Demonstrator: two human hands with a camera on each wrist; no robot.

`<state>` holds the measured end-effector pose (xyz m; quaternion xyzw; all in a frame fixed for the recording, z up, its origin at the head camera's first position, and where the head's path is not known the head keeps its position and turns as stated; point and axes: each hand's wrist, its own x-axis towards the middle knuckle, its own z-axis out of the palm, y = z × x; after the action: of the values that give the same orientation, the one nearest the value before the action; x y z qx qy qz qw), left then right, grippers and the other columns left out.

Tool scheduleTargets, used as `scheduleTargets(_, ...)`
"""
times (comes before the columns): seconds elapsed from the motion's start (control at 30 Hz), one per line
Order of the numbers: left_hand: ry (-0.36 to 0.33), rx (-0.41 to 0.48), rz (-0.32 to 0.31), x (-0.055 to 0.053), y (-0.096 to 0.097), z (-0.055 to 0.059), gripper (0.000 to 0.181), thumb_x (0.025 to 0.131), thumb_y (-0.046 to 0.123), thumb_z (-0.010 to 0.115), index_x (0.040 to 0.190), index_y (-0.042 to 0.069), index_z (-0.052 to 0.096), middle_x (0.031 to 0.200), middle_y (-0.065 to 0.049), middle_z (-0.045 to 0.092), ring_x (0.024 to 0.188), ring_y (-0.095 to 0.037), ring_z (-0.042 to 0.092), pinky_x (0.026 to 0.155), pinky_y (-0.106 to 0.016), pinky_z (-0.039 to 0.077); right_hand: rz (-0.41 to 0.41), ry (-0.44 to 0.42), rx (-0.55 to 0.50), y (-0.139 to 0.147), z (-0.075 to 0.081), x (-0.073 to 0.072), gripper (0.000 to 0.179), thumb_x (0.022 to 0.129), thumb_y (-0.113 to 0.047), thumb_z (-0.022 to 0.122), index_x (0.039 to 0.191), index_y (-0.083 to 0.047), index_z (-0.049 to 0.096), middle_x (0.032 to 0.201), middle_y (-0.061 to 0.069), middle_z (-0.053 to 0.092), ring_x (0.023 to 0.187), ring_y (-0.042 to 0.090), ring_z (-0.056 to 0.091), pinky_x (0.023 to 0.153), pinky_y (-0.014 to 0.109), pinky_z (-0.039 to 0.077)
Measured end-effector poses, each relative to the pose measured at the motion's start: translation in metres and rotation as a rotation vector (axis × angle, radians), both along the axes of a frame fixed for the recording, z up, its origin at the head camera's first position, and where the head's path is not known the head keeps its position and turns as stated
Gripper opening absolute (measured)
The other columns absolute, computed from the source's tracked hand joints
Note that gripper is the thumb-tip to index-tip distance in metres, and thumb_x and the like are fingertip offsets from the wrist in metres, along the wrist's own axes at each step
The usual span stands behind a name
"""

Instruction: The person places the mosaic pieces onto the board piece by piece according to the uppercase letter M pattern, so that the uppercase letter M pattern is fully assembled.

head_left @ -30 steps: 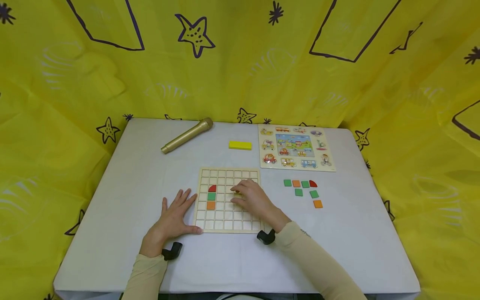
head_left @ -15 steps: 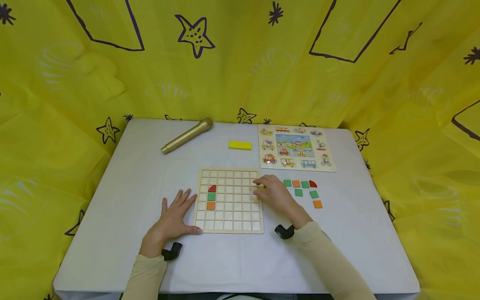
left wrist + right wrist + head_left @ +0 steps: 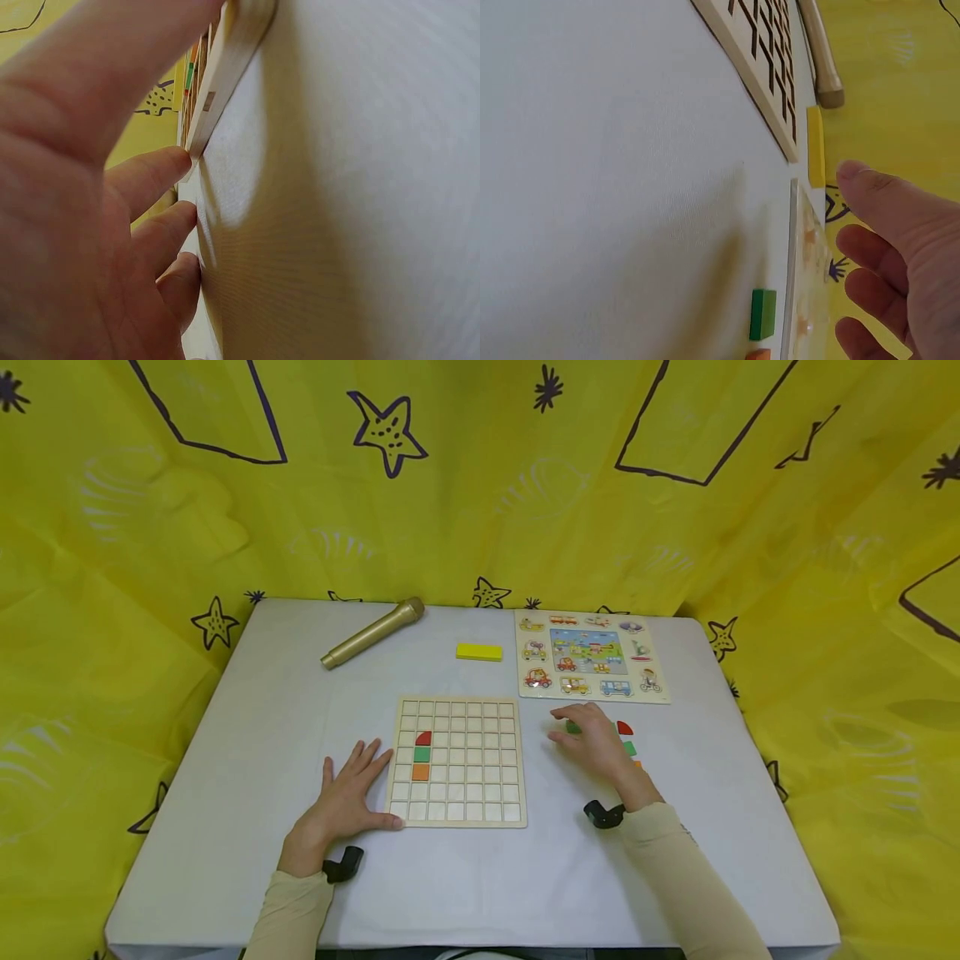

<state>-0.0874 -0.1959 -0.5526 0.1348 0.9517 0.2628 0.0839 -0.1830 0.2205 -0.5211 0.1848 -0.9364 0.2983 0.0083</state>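
A wooden grid board (image 3: 457,817) lies on the table. Its left part holds a red quarter-round tile (image 3: 423,738), a green square tile (image 3: 422,754) and an orange square tile (image 3: 421,772) in one column. At the board's left edge my left hand (image 3: 339,810) rests with spread fingers; the thumb touches the near left corner. My right hand (image 3: 596,747) hovers right of the board over the loose tiles, fingers loosely bent and holding nothing. Beneath it show a green tile (image 3: 763,315) and a red quarter-round tile (image 3: 625,727); other tiles are partly hidden.
Behind the loose tiles lies a vehicle picture puzzle (image 3: 534,688). A yellow block (image 3: 479,652) and a gold microphone (image 3: 372,633) lie toward the back of the white table (image 3: 225,760). Yellow patterned cloth (image 3: 450,510) hangs around the table.
My right hand has moved right, from above the board to over the loose tiles, covering some of them. The left hand has stayed at the board's edge.
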Motion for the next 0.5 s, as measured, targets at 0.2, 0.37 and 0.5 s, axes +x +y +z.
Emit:
scheduleTargets(0.2,0.003,0.003,0.0,0.001,0.001,0.002,0.118,0.058,0.06,0.086,0.152,0.009,0.036,0.159,-0.015,0.02,0.146,-0.037,0.007,0.105,-0.069,-0.008,-0.019,-0.003,0.005,0.021,-0.003,-0.003,0.04,0.084,-0.018,0.079,0.119,-0.002,0.068,0.121,0.013,0.065,0.113,0.03,0.052,0.095,0.047,0.042)
scheduleTargets(0.37,0.001,-0.003,0.001,0.001,0.002,0.002,0.118,0.058,0.06,0.086,0.152,0.009,0.036,0.159,-0.015,0.02,0.146,-0.037,0.008,0.105,-0.069,-0.007,-0.037,-0.028,-0.005,0.035,-0.008,-0.004,0.043,0.085,-0.019,0.079,0.122,-0.002,0.067,0.123,0.015,0.063,0.115,0.032,0.052,0.098,0.05,0.04)
scheduleTargets(0.5,0.007,-0.006,0.002,0.002,0.002,0.001,0.118,0.058,0.06,0.086,0.152,0.009,0.036,0.159,-0.015,0.021,0.146,-0.038,0.008,0.105,-0.07,-0.007,-0.052,-0.052,-0.018,0.04,-0.01,-0.004,0.045,0.084,-0.019,0.079,0.123,-0.001,0.066,0.124,0.017,0.062,0.115,0.035,0.052,0.097,0.051,0.04)
